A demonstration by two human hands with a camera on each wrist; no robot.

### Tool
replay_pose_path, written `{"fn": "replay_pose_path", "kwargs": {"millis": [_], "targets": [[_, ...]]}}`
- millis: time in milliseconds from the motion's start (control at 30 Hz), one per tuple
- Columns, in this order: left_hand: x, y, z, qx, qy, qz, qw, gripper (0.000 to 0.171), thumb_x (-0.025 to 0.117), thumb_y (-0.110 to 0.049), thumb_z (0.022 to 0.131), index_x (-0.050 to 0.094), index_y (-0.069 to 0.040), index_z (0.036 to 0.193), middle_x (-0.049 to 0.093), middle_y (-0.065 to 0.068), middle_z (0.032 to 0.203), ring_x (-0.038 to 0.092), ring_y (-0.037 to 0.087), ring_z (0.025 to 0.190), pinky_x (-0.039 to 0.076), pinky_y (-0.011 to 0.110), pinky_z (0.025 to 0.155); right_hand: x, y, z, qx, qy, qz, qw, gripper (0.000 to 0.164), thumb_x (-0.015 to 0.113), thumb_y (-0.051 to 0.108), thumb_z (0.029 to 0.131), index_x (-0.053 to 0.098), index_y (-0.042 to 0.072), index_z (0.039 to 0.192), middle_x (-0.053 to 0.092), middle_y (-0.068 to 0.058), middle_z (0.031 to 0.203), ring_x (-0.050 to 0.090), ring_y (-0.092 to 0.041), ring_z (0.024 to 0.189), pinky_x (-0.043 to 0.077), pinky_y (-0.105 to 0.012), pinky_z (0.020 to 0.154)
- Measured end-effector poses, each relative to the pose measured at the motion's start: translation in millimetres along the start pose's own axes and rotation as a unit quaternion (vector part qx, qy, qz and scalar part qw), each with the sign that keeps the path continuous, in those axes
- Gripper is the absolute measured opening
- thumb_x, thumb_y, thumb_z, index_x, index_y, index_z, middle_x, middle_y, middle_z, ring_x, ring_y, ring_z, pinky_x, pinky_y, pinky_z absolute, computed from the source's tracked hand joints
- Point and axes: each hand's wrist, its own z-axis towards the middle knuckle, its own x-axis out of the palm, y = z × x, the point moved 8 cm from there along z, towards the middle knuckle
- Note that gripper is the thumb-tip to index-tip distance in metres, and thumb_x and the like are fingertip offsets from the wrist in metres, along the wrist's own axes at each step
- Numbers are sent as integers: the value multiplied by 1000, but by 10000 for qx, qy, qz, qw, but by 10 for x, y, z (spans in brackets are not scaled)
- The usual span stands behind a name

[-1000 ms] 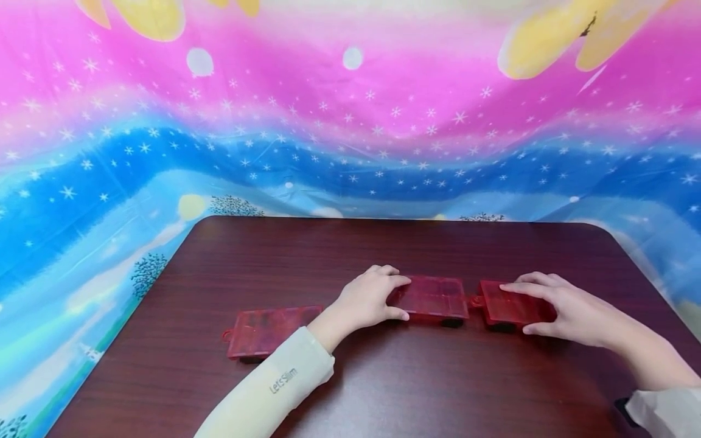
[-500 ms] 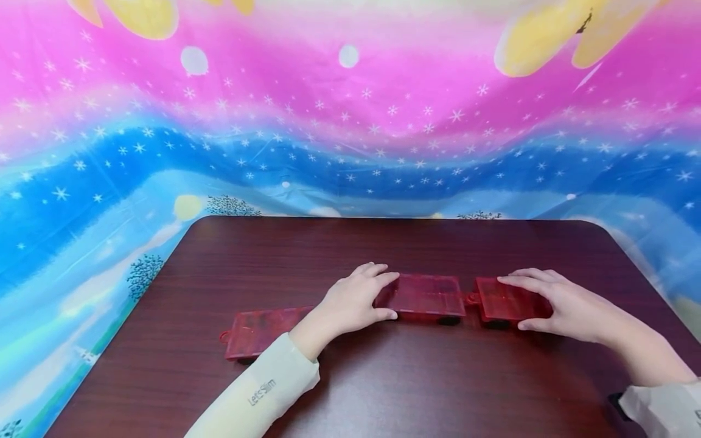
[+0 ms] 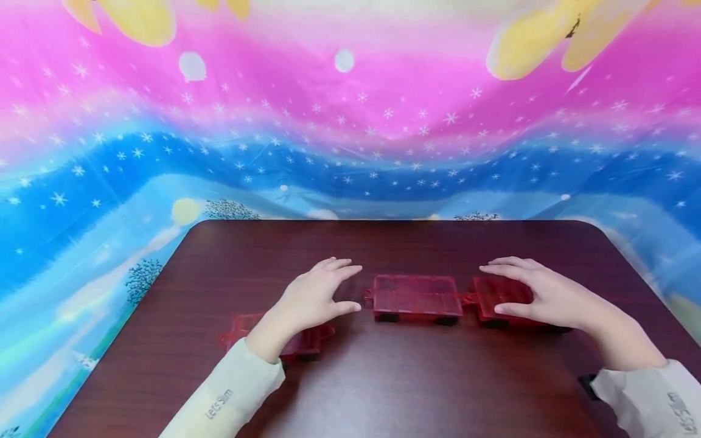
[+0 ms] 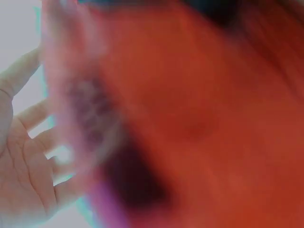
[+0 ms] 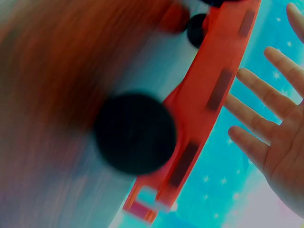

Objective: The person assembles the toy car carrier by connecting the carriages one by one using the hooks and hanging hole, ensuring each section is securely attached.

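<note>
Three translucent red toy cars with dark wheels are on the table. The middle car (image 3: 417,297) joins the right car (image 3: 493,309) at a small red hook between them. My left hand (image 3: 314,298) is to the left of the middle car, fingers and thumb spread with nothing between them, overlapping the left car (image 3: 305,345) in the head view. Over the right car is my right hand (image 3: 558,298), its fingers loosely spread and hiding the car's right part. The right wrist view shows that car's red side (image 5: 204,109) and a black wheel (image 5: 135,133) beside the spread fingers. A blurred red car fills much of the left wrist view.
The dark brown wooden table (image 3: 383,383) has rounded far corners. Behind it hangs a pink and blue cloth (image 3: 350,134) with snowflakes. A gap of bare tabletop separates the left car from the middle one.
My left hand has let go of the middle car and moved left over the left car, uncovering the middle car's left end and hook. My right hand has opened and shifted slightly left.
</note>
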Motion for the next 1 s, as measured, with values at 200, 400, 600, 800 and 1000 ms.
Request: {"fn": "replay_pose_path", "kwargs": {"millis": [200, 400, 600, 800, 1000], "targets": [[-201, 225, -162, 86, -178, 198, 9996, 70, 75, -46, 85, 53, -18, 145, 51, 7, 150, 46, 27, 140, 44, 48, 110, 113, 136, 228, 20, 284, 247, 9993, 69, 74, 50, 85, 53, 23, 144, 52, -9, 144, 46, -35, 133, 44, -62, 101], [-248, 423, -400, 127, -52, -30, 9999, 68, 75, -45, 86, 53, -17, 144, 54, 9, 147, 50, 29, 137, 43, 51, 110, 220, 289, 448, -58, 451, 557, 9974, 72, 75, 50, 84, 50, 24, 146, 49, -9, 148, 43, -35, 136, 42, -62, 104], [-171, 569, -627, 157, 42, -385, 9991, 68, 73, -50, 86, 55, -20, 143, 55, 4, 146, 50, 27, 137, 42, 52, 110, 297, 422, 608, -93, 586, 821, 9949, 75, 78, 48, 82, 48, 26, 148, 47, -6, 150, 42, -33, 138, 43, -60, 106], [-20, 657, -761, 169, 393, -458, 9980, 73, 74, -57, 82, 54, -23, 144, 54, 2, 147, 50, 28, 137, 43, 52, 109, 425, 587, 735, -335, 763, 829, 9931, 75, 80, 43, 82, 48, 25, 148, 47, -4, 150, 44, -29, 137, 44, -54, 107], [89, 678, -802, 203, 450, -334, 9982, 82, 78, -62, 74, 54, -24, 143, 57, 0, 143, 54, 25, 131, 49, 50, 103, 555, 758, 811, -592, 997, 997, 9882, 76, 78, 47, 82, 47, 26, 148, 48, -3, 149, 47, -26, 132, 48, -50, 102]]}}
